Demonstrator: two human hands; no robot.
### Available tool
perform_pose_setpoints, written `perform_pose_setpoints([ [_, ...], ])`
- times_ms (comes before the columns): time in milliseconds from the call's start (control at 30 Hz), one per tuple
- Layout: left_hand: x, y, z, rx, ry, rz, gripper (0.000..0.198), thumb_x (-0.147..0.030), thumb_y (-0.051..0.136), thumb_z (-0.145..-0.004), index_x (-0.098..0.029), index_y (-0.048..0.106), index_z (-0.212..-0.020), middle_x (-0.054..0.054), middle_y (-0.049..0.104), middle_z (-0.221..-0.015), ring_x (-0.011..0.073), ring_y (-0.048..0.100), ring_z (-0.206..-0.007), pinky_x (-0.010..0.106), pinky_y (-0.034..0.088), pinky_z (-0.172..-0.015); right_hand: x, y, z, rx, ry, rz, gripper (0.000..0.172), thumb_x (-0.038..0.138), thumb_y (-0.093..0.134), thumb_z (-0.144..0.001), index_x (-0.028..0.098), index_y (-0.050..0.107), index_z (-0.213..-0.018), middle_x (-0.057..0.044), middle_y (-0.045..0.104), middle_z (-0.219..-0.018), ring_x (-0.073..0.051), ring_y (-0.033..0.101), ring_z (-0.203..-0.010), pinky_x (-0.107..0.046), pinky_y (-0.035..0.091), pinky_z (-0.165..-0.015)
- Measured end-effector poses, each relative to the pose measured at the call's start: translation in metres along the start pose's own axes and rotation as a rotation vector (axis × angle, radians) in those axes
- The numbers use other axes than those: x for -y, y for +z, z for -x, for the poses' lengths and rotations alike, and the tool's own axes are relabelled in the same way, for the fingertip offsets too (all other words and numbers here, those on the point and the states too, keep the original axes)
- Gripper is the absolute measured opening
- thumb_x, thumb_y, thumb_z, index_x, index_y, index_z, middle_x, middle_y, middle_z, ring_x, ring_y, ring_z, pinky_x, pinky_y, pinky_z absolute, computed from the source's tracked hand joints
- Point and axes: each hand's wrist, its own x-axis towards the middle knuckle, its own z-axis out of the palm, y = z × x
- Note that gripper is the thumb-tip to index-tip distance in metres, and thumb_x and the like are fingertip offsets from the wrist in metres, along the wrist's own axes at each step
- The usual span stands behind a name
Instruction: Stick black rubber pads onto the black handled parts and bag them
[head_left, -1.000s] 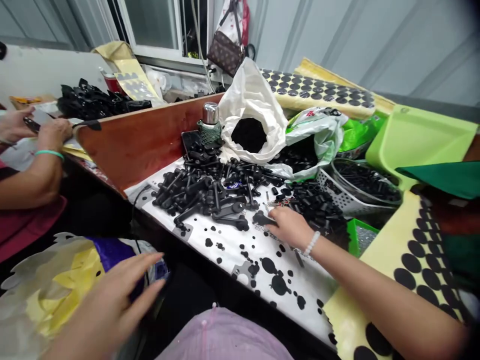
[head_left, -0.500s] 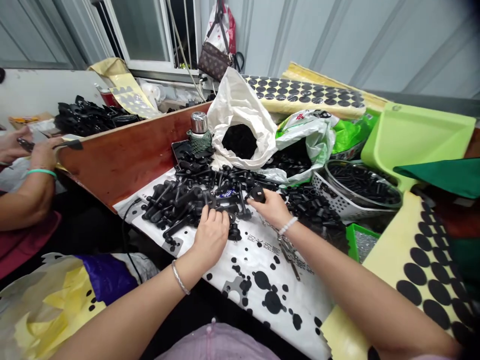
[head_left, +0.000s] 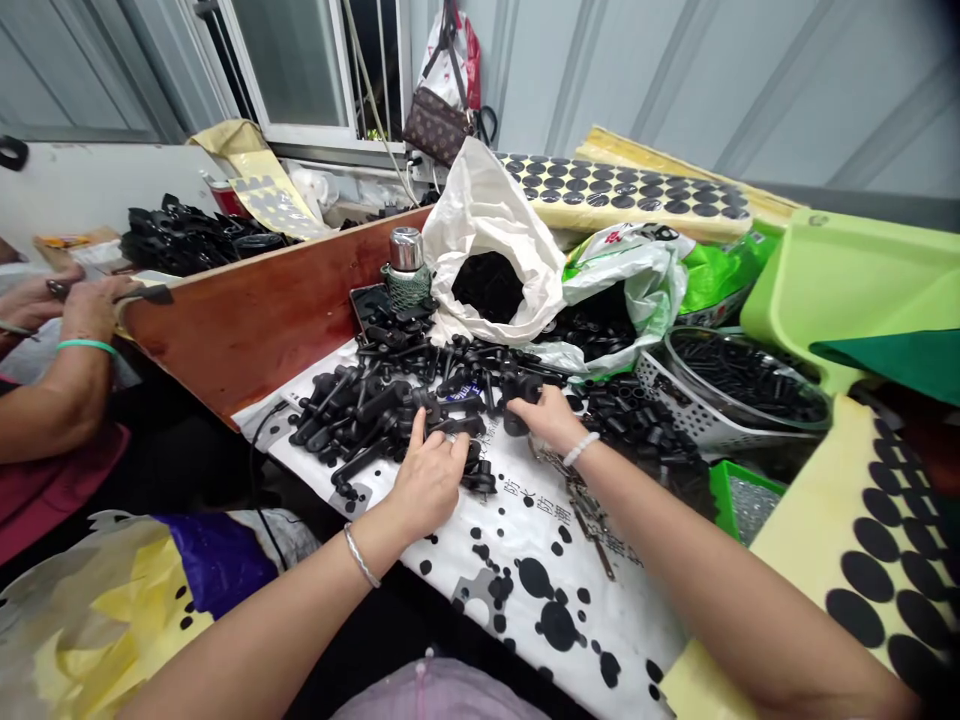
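A heap of black plastic parts (head_left: 356, 410), rod-like with rounded ends, lies on the white printed sheet (head_left: 517, 540). My left hand (head_left: 427, 480) rests at the heap's near edge, its fingers apart and the index stretched over the parts. Just right of the heap, my right hand (head_left: 553, 418) closes its thumb and fingers around a black plastic part with a round end (head_left: 517, 395). Its far side merges with the dark pieces behind. Below my right wrist, a thin metal tool (head_left: 600, 555) lies on the sheet.
A white sack (head_left: 480, 220) of black pieces stands behind the heap, beside a metal-topped flask (head_left: 406, 260). Short black tubes (head_left: 637, 415) and a white basket (head_left: 690, 410) lie to the right. A reddish wooden board (head_left: 255, 310) separates a co-worker's hands (head_left: 86, 305) at left.
My left index finger has lifted and spread from the others. The round-ended part in my right hand has turned. The whole view has shifted slightly.
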Motion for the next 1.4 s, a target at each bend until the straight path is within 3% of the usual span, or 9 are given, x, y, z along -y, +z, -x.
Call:
perform_pose_setpoints([
  [133,0.004,0.000,0.010,-0.170,0.120,0.141,0.050,-0.006,0.047,-0.067,-0.007,0.049,-0.117,0.007,0.064,-0.083,0.0229,0.056,-0.090,0.058,0.012,-0.111,0.007,-0.010,0.001,0.026,-0.226,0.003,0.021,0.028,0.059,-0.092,0.013,0.058,-0.106,-0.006,0.059,-0.103,-0.019,0.060,-0.088,-0.036,0.052,-0.077],
  [233,0.008,-0.001,0.025,-0.331,0.185,0.270,0.048,-0.005,0.047,-0.067,-0.009,0.048,-0.115,0.009,0.064,-0.089,0.0222,0.057,-0.090,0.056,0.024,-0.109,0.021,-0.005,-0.001,0.117,-0.417,0.063,0.019,0.027,0.064,-0.088,0.014,0.060,-0.101,-0.009,0.053,-0.120,-0.024,0.052,-0.108,-0.044,0.045,-0.091],
  [300,0.010,-0.001,0.038,-0.408,0.184,0.327,0.051,-0.003,0.047,-0.067,-0.009,0.045,-0.118,0.011,0.063,-0.095,0.0226,0.057,-0.093,0.055,0.032,-0.105,0.030,0.003,-0.005,0.192,-0.515,0.121,0.018,0.028,0.065,-0.087,0.013,0.061,-0.097,-0.009,0.050,-0.125,-0.026,0.047,-0.115,-0.046,0.040,-0.096],
  [400,0.010,0.003,0.056,-0.460,0.106,0.419,0.054,-0.007,0.048,-0.070,-0.012,0.041,-0.124,0.014,0.062,-0.104,0.0250,0.057,-0.100,0.051,0.041,-0.098,0.042,0.012,-0.009,0.261,-0.581,0.224,0.021,0.032,0.064,-0.088,0.013,0.061,-0.097,-0.008,0.053,-0.119,-0.025,0.049,-0.110,-0.045,0.041,-0.094],
  [600,0.006,0.025,0.070,-0.400,-0.292,0.596,0.052,-0.009,0.051,-0.070,-0.014,0.046,-0.121,0.014,0.064,-0.110,0.0250,0.062,-0.102,0.039,0.052,-0.086,0.056,0.018,-0.006,0.243,-0.526,0.440,0.040,0.043,0.062,-0.086,0.014,0.053,-0.113,-0.008,0.053,-0.109,-0.025,0.052,-0.100,-0.044,0.041,-0.088],
  [733,0.005,0.034,0.066,-0.393,-0.369,0.609,0.052,-0.009,0.054,-0.067,-0.013,0.049,-0.118,0.014,0.065,-0.110,0.0260,0.062,-0.103,0.041,0.052,-0.088,0.064,0.022,0.001,0.285,-0.459,0.549,0.041,0.048,0.060,-0.086,0.014,0.055,-0.109,-0.008,0.054,-0.107,-0.025,0.052,-0.099,-0.044,0.041,-0.089],
  [933,0.004,0.032,0.063,-0.367,-0.422,0.636,0.054,-0.007,0.053,-0.064,-0.015,0.051,-0.118,0.012,0.066,-0.110,0.0244,0.062,-0.103,0.038,0.052,-0.089,0.074,0.025,0.018,0.268,-0.378,0.567,0.034,0.045,0.059,-0.088,0.014,0.056,-0.103,-0.006,0.057,-0.101,-0.023,0.054,-0.094,-0.044,0.040,-0.089],
  [1200,0.004,0.030,0.062,-0.366,-0.466,0.709,0.052,-0.011,0.054,-0.064,-0.015,0.054,-0.116,0.013,0.066,-0.110,0.0267,0.062,-0.103,0.043,0.050,-0.090,0.039,0.004,0.047,0.221,-0.273,0.328,0.023,0.025,0.068,-0.066,0.017,0.051,-0.079,-0.008,0.058,-0.081,-0.027,0.055,-0.081,-0.037,0.039,-0.078],
  [1400,0.004,0.029,0.062,-0.366,-0.527,0.836,0.053,-0.010,0.055,-0.061,-0.017,0.057,-0.113,0.012,0.066,-0.109,0.0273,0.061,-0.103,0.044,0.047,-0.092,0.007,-0.030,0.048,0.238,-0.056,-0.104,0.025,0.026,0.063,-0.057,0.020,0.050,-0.078,0.000,0.057,-0.068,-0.020,0.054,-0.065,-0.031,0.044,-0.063],
])
